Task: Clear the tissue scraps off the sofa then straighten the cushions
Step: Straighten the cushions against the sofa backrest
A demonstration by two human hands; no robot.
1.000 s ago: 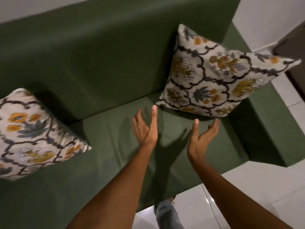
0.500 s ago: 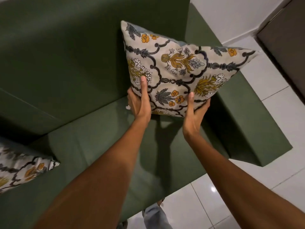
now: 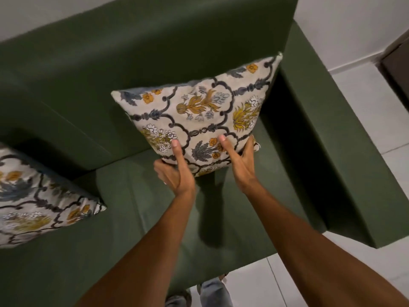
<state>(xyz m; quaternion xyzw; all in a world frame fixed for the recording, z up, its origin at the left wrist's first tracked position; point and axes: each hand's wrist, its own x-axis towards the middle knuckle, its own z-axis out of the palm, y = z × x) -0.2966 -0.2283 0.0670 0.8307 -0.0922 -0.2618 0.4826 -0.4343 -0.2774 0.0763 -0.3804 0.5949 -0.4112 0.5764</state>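
A cream cushion with blue and mustard flowers stands tilted on the dark green sofa, near the right armrest. My left hand grips its lower left corner, thumb on the front. My right hand holds the lower edge beside it, thumb pressed on the pattern. A second cushion of the same print lies flat at the sofa's left end. No tissue scraps show on the seat.
The sofa's right armrest stands close to the held cushion. White floor tiles lie to the right and below. A dark piece of furniture sits at the far right edge. My legs are against the sofa front.
Both hands reached out from above the seat and took hold of the right cushion's lower edge. The cushion has been lifted off the armrest corner and turned more upright.
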